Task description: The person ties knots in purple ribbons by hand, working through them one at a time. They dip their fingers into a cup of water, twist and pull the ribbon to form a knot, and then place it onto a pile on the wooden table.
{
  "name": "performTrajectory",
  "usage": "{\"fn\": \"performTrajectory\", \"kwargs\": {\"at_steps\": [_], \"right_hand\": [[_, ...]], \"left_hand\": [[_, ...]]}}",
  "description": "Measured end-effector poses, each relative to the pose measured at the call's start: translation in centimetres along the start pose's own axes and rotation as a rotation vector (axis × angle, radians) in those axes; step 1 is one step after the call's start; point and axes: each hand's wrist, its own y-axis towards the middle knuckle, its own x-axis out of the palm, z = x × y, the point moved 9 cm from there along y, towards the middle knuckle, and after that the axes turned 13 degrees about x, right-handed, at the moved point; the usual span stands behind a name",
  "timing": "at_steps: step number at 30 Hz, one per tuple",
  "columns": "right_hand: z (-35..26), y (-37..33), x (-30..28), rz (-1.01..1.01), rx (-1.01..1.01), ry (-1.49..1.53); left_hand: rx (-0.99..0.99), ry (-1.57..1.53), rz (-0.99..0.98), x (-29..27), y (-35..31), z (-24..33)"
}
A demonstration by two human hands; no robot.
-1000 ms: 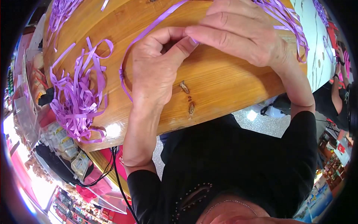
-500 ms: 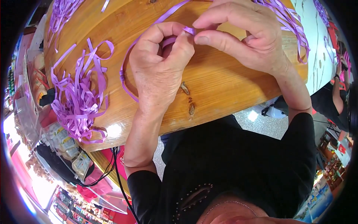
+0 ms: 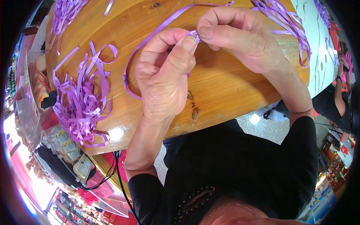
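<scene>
A narrow purple ribbon (image 3: 162, 27) runs in a long loop over the wooden table, with a small knot on its left side. My left hand (image 3: 163, 71) pinches a folded or looped bit of it between thumb and forefinger. Right beside that spot, my right hand (image 3: 240, 39) has its thumb and forefinger pressed together on the same ribbon. The two hands' fingertips almost touch. How the ribbon is looped between them is partly hidden by the fingers.
On the wooden table (image 3: 232, 93) a tangled pile of purple ribbons (image 3: 80, 101) lies at the left. More ribbon bundles lie at the far left (image 3: 67, 17) and far right (image 3: 281, 17). A white marbled surface (image 3: 318, 48) adjoins the right side. Another person's arm (image 3: 338, 93) shows beyond it.
My right hand has closed from a spread thumb and forefinger into a pinch on the ribbon. My left hand has shifted slightly right and down in the picture.
</scene>
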Motion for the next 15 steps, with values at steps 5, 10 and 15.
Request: {"fn": "performTrajectory", "kwargs": {"at_steps": [5, 10, 15], "right_hand": [[-0.8, -0.8, 0.3, 0.032, -0.001, -0.112], [-0.2, -0.2, -0.3, 0.110, -0.192, -0.172], [-0.9, -0.6, -0.3, 0.172, -0.295, -0.243]], "left_hand": [[0.056, -0.006, -0.011, 0.1, 0.0, 0.2], [0.185, 0.230, 0.004, -0.4, 0.1, 1.4], [0.183, 0.288, 0.026, -0.7, 0.2, 1.6]]}}
